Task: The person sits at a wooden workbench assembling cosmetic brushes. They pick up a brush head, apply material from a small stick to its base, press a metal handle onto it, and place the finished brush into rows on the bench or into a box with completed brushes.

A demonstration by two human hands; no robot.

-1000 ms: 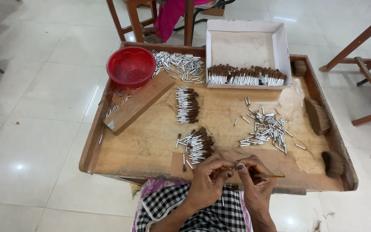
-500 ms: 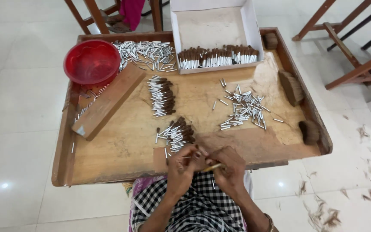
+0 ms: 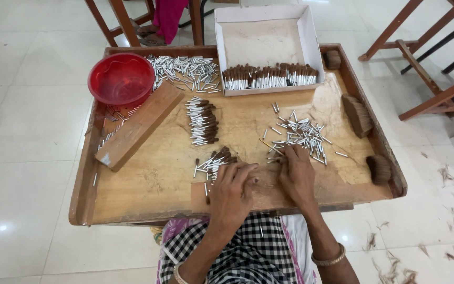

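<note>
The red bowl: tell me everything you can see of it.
The red bowl is round, translucent and looks like plastic, with a thin rim and nothing visible inside. It stands upright in the far left corner of the wooden tray, overlapping its rim. The long wooden block lies just in front of it, and small white-tipped sticks are scattered at its right. Neither hand touches it.

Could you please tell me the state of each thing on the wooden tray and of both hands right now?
left hand: flat, palm down beside a small stick pile
right hand: fingers reaching into the loose white tubes
red bowl: upright, looks empty
white box: open, row of sticks along front
wooden block: lying diagonally
</note>
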